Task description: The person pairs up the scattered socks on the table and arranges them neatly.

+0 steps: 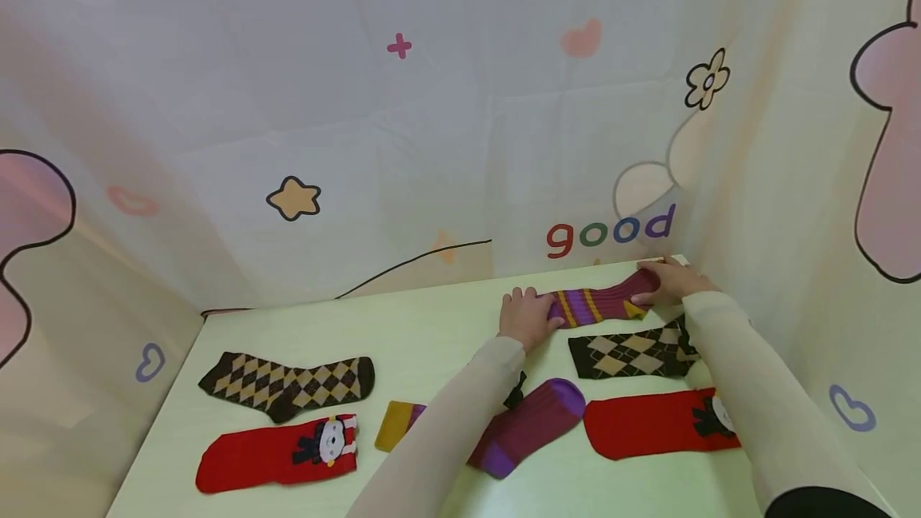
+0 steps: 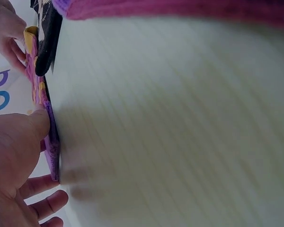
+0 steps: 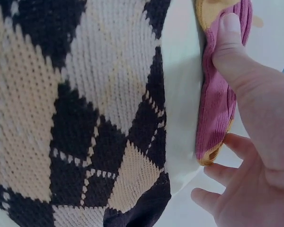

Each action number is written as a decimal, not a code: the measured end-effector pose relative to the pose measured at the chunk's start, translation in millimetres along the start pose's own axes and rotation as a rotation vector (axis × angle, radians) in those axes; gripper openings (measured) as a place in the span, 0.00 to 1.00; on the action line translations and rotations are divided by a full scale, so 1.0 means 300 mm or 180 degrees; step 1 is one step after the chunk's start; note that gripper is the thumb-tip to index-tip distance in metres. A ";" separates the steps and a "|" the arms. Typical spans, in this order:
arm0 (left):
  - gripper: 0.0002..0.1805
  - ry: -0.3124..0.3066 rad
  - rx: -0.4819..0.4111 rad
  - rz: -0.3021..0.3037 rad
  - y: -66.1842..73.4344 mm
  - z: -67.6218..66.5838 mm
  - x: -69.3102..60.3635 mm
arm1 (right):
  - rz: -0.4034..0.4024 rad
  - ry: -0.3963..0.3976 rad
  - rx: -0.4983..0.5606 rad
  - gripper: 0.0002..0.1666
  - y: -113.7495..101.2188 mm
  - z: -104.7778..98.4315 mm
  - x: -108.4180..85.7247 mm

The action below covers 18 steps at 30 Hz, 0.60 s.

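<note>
A maroon sock with purple and yellow stripes and a yellow heel [image 1: 597,304] lies along the table's back edge. My left hand [image 1: 528,318] pinches its cuff end, thumb and forefinger at the edge in the left wrist view. At the toe end, my right hand [image 1: 676,282] grips the sock, its thumb on the knit and fingers by the yellow toe in the right wrist view. Just in front lies a dark argyle sock [image 1: 626,354], partly behind the right sleeve. Another maroon sock with purple heel and toe [image 1: 536,422] is partly covered by my left forearm.
A red sock with a cartoon figure [image 1: 640,424] lies front right. At the left are a second argyle sock [image 1: 288,386] and a second red sock [image 1: 252,458]. A mustard cuff [image 1: 393,426] shows beside the left sleeve. Printed curtains [image 1: 403,142] stand behind and beside the table.
</note>
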<state>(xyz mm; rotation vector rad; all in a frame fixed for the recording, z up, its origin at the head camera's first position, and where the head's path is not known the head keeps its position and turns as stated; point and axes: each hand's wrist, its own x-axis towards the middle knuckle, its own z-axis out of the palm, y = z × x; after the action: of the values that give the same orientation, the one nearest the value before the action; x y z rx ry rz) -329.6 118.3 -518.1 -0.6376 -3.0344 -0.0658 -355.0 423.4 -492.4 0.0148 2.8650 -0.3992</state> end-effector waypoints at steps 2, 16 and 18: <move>0.29 -0.0013 -0.0004 -0.0011 0.000 0.002 0.001 | 0.0010 -0.0004 -0.0001 0.56 0.000 0.001 0.000; 0.29 -0.0078 0.0027 0.0002 -0.002 -0.001 0.002 | -0.0123 0.0067 -0.0020 0.52 -0.004 0.000 -0.011; 0.29 -0.0053 0.0019 0.0008 -0.002 -0.001 0.000 | -0.0109 0.0051 -0.0008 0.52 -0.003 -0.001 -0.010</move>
<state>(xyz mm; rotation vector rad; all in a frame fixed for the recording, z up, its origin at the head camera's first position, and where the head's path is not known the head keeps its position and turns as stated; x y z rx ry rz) -329.9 117.7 -518.0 -0.6446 -3.0486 -0.0514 -352.3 422.7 -491.3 -0.0317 2.8849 -0.4039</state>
